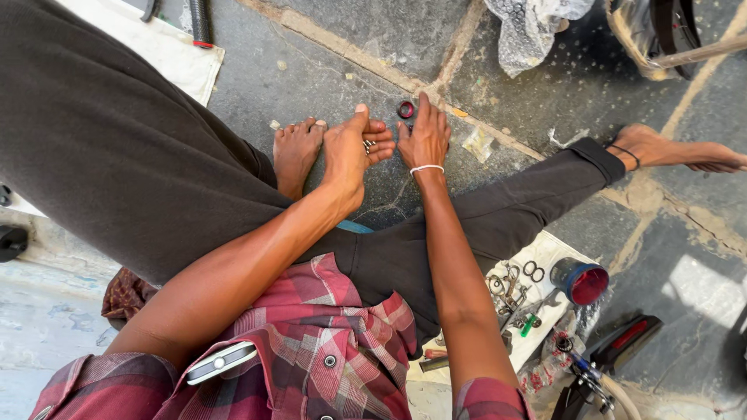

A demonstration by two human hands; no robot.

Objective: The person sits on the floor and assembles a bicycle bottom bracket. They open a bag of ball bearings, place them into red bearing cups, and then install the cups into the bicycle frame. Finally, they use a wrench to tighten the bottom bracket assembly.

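Left hand (348,152) pinching small metal bits (367,145); right hand (424,138) open, fingertips touching small round red-and-black ring (405,110) on stone floor (311,70).

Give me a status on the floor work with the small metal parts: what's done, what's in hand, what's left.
Done: nothing shows as finished. In hand: the left hand holds small metal parts in its fingers; the right hand lies flat on the stone floor, fingertips beside a small red and black ring. Left: that ring is still on the floor, and tools on the white cloth lie untouched near a blue can.
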